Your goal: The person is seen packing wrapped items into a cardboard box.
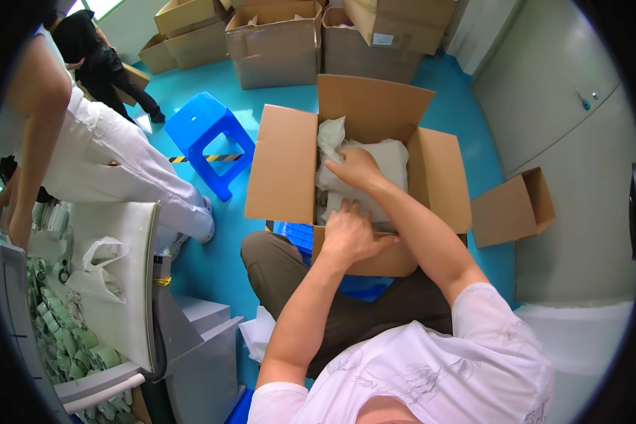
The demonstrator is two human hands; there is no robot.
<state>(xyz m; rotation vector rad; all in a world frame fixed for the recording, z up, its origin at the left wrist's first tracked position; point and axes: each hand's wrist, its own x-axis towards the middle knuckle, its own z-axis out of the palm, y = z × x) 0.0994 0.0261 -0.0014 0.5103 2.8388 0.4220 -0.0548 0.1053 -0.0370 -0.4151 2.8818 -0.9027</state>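
Observation:
An open cardboard box [281, 166] stands between my knees with its flaps folded outward. White wrapped packages [390, 157] fill it, and crumpled white plastic wrapping [330, 138] bunches up along its left side. My right hand [357, 169] reaches in farther, its fingers bent against that wrapping and seeming to grip its edge; the fingertips are partly hidden. Nearer to me, my left hand [349, 232] lies with fingers spread and tips on a white package, its palm over the box's near edge.
A blue stool [203, 134] stands ahead to the left, near a person in white trousers [113, 152]. At left, a bin of pale green parts [71, 339] adjoins a white board [120, 233]. A smaller carton [505, 212] sits right, before grey doors [551, 92]. Large cartons [275, 53] line the back.

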